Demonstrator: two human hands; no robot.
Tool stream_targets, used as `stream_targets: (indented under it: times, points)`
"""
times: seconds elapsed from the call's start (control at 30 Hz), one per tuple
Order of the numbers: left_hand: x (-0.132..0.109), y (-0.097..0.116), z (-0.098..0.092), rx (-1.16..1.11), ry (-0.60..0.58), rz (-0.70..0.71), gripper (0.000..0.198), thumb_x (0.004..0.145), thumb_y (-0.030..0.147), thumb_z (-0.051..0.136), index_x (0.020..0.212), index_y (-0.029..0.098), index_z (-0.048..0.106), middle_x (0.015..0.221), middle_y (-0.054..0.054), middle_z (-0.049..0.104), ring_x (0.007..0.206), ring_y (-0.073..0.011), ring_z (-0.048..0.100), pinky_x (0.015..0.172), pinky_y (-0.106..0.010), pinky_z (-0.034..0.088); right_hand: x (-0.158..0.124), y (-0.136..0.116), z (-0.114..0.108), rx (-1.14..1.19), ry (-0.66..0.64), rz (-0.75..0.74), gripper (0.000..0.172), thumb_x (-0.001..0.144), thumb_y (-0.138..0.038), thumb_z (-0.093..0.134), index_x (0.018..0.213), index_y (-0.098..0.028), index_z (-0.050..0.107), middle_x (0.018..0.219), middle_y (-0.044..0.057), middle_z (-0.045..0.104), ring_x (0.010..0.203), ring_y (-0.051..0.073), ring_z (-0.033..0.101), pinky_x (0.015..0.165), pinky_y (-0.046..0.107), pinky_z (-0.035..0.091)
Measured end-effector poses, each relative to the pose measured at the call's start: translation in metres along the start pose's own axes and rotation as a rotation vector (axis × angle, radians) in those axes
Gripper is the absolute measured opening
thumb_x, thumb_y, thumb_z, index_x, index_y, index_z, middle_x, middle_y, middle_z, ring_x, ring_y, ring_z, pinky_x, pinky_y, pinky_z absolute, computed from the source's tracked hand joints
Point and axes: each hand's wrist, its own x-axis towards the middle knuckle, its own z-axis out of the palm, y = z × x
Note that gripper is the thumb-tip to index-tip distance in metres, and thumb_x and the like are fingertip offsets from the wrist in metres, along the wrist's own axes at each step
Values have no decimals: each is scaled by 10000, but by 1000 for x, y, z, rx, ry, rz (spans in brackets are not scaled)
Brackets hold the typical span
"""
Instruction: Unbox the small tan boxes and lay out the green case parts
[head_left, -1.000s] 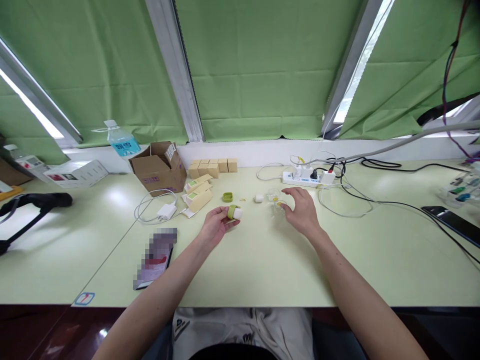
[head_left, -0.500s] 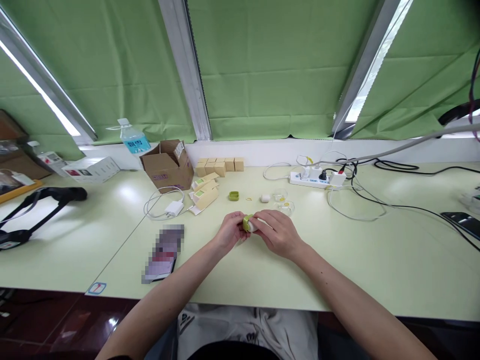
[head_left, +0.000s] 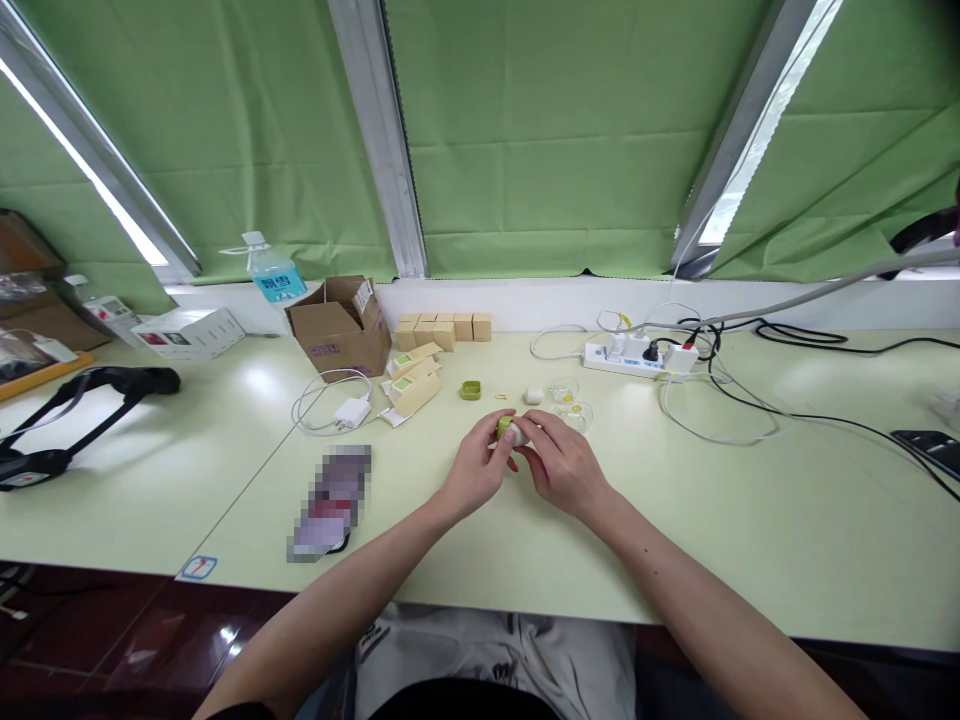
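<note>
Close together over the table, my left hand (head_left: 478, 462) and my right hand (head_left: 566, 466) both have their fingers closed around a small white earbud case (head_left: 518, 435) with a green cover (head_left: 504, 427) on it. The left fingers grip the green side, the right fingers the white side; how far the cover reaches is hidden. Beyond my hands lie an open green cover piece (head_left: 470, 391), a small yellow bit (head_left: 501, 397), another white earbud case (head_left: 534, 396), and two clear plastic pieces with yellow spots, one clear piece (head_left: 564, 389) behind the other.
Several small tan boxes (head_left: 444, 330) stand at the wall beside an open cardboard box (head_left: 341, 335). Opened packets (head_left: 412, 382), a white charger (head_left: 352, 411) and a phone (head_left: 331, 505) lie leftward. A power strip (head_left: 626, 360) with cables occupies the right rear.
My hands have turned the case and shifted slightly up and right. The left thumb now lies across its near side. The whole view has moved a little.
</note>
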Motion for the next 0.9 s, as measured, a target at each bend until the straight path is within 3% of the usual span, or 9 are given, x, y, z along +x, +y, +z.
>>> stream_targets:
  times: [0.1, 0.23, 0.33, 0.53, 0.77, 0.9]
  points:
    - [0, -5, -1, 130, 40, 97, 520, 1040, 524, 597, 1446, 201, 615, 1531, -189, 551, 954, -190, 706, 714, -328, 678, 0, -1, 2, -36, 14, -20, 431, 1027, -108, 528, 1455, -155, 535, 1198, 185, 704, 1062, 288, 710, 806, 404, 639]
    - [-1, -7, -2, 245, 26, 102, 492, 1098, 449, 490, 1498, 174, 574, 1332, -169, 707, 881, -177, 743, 802, -345, 674, 0, -3, 3, -48, 1, -9, 437, 1041, -146, 549, 1477, -161, 517, 1206, 183, 710, 1062, 289, 717, 804, 406, 640]
    - [-2, -7, -2, 342, 49, 134, 464, 1099, 403, 486, 1483, 165, 594, 1246, -146, 757, 994, -214, 756, 881, -355, 654, -1, -3, 4, -44, 4, 12, 416, 1054, -222, 589, 1462, -173, 529, 1206, 174, 717, 1075, 287, 717, 805, 400, 635]
    - [-2, -4, -3, 509, 43, 147, 405, 1091, 334, 471, 1414, 171, 652, 1218, -127, 783, 999, -226, 764, 881, -362, 635, -3, -3, 6, -46, -17, 50, 252, 1065, -207, 579, 1312, -164, 607, 1034, 110, 720, 857, 214, 694, 672, 333, 563]
    - [-1, 0, -3, 648, 51, 165, 404, 1069, 236, 430, 1380, 155, 674, 1261, -129, 783, 1131, -253, 759, 1020, -407, 607, -2, -9, 9, -85, -30, 64, 225, 1073, -193, 511, 1275, -153, 600, 995, 104, 678, 832, 214, 649, 649, 329, 505]
    - [0, -1, -3, 644, 50, 150, 417, 1078, 241, 403, 1376, 156, 682, 1249, -120, 793, 1062, -244, 772, 969, -392, 616, 0, -11, 10, -109, -30, 62, 201, 1063, -181, 506, 1230, -133, 609, 955, 99, 646, 799, 213, 618, 624, 329, 484]
